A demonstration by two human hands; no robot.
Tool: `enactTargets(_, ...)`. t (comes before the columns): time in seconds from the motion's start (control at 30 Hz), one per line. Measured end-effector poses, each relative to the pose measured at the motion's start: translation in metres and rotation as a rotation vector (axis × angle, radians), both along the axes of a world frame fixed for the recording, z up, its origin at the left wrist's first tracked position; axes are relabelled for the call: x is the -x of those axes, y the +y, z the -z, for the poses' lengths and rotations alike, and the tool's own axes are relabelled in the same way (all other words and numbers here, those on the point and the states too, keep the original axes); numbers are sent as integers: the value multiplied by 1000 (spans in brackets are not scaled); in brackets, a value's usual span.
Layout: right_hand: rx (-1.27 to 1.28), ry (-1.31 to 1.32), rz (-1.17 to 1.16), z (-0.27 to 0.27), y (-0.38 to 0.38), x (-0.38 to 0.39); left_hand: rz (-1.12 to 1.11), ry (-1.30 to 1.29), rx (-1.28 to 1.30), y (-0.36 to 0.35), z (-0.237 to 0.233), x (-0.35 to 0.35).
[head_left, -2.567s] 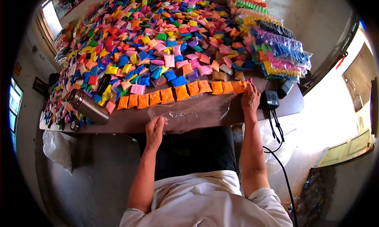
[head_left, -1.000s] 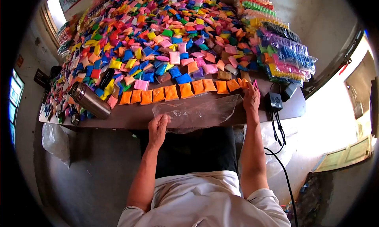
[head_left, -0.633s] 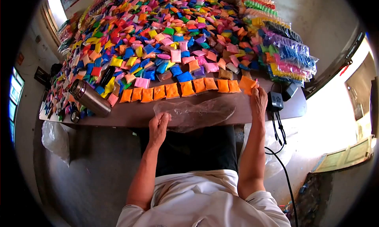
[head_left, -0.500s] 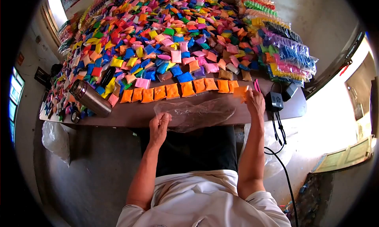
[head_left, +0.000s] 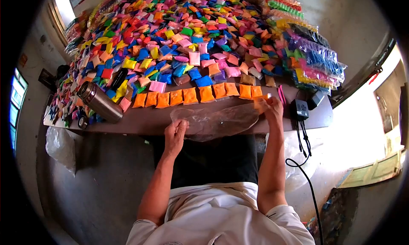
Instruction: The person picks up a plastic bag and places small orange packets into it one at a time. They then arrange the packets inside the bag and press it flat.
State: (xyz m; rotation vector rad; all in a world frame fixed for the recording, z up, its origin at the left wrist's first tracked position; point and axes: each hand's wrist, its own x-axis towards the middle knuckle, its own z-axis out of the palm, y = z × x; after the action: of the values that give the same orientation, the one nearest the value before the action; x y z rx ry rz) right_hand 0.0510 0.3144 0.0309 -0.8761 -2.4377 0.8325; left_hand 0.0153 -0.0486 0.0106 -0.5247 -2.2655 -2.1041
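Observation:
My left hand (head_left: 175, 136) pinches one end of a long clear plastic bag (head_left: 217, 122), which stretches to the right over the table's front edge. In my right hand (head_left: 272, 108) is a small orange packet (head_left: 259, 104), held at the bag's far end, where packet and film overlap. Behind the bag, a row of several orange packets (head_left: 190, 96) lies side by side along the table. The nearest of them to my right hand is the last packet (head_left: 256, 91) of the row. A pink strip (head_left: 281, 94) lies just beyond my right fingers.
A big heap of colourful packets (head_left: 170, 45) covers the back of the table (head_left: 149, 122). Filled clear bags (head_left: 319, 62) are stacked at the right. A steel flask (head_left: 100, 102) lies tilted at left, near a round lid (head_left: 83, 123). A black box with cables (head_left: 300, 109) sits at the right edge.
My right hand has drawn slightly down and left with the orange packet, closer to the bag's end. My left hand keeps its hold on the bag. The whole view has shifted a little.

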Motion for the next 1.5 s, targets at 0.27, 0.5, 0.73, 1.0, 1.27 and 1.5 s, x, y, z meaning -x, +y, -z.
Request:
enactTargets(0.27,413,943,-45,-89,-84,-62,-4,-20,97,-2,-7,-1)
enactTargets(0.5,739,353,-747,-101,-163,-85,-14,-6,-52,4,-3,-1)
enactTargets(0.73,90,289,-744,-71,-200,-25,-52,-25,-29,2,0,-3)
enactTargets(1.0,-143,228,-681,-46,-216,-20,-38,-17,-70,3,8,-1)
enactTargets(1.27,-28,183,-742,-40,-214,-11,-67,-51,-41,7,2,-1)
enactTargets(1.5,388,58,-927,-53,-195,-13,-25,-52,-147,9,-3,-2)
